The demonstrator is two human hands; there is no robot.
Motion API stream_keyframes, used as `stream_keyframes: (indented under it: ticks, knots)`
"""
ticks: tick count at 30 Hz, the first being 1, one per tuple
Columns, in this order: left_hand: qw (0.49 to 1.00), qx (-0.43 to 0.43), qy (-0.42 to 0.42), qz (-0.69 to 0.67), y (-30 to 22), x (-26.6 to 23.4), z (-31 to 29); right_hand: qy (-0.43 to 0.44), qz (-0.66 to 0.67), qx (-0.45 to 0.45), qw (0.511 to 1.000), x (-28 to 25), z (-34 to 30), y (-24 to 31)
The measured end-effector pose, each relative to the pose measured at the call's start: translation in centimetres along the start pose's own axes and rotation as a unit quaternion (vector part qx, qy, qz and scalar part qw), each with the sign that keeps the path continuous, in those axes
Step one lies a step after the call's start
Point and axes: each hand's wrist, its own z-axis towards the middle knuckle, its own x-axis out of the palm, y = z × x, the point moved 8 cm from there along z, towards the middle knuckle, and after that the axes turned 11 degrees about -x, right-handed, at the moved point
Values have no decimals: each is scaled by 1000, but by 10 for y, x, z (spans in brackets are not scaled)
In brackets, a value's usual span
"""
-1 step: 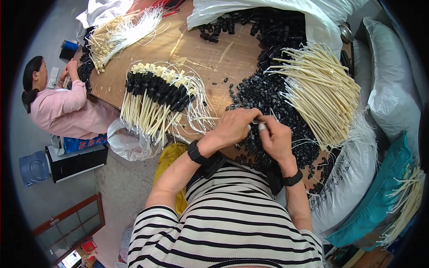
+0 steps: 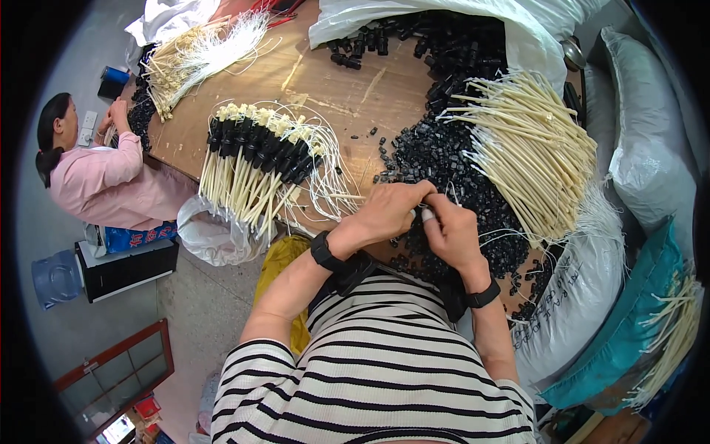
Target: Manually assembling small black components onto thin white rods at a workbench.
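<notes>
My left hand [image 2: 388,209] and my right hand [image 2: 454,235] meet fingertip to fingertip above the table's near edge. Both are closed in a pinch. A thin white wire [image 2: 452,191] comes out by my right fingers, which grip it. What my left fingers hold is hidden behind them; a cream tube [image 2: 346,197] juts out beside that hand. Under and behind the hands spreads a heap of small black plastic parts [image 2: 425,159]. To the left lies a row of cream tubes with black sockets [image 2: 251,148], cream tips and white wires.
A big bundle of cream tubes [image 2: 532,159] lies right of the heap. Larger black sockets [image 2: 462,63] spill from a white sack [image 2: 436,18]. Full sacks [image 2: 654,140] line the right side. Another person [image 2: 100,166] in pink works at the far left, near more white-wired tubes [image 2: 200,59].
My right thumb and fingers have shifted slightly against the left fingertips, and the white wire above them has bent into a different curve. The left hand stays nearly in place.
</notes>
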Motion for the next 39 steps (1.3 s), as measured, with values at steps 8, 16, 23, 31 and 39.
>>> stream_keyframes:
  ticks: [8, 16, 23, 31, 39]
  knots:
    - [996, 24, -68, -45, -1, -17, -4, 6, -90, -7, 996, 1, -5, 4]
    - [979, 79, -109, -151, 0, -27, -13, -30, 2, -34, 999, -2, -3, 12]
    - [972, -127, -199, -12, 53, -51, 4, -101, 16, 96, 990, -5, -12, -17]
    - [960, -131, -208, 131, 104, -64, 65, -101, 54, 126, 985, -12, -14, -24]
    - [952, -144, -54, -266, 43, -22, 33, -134, 144, 278, 940, -8, -28, -60]
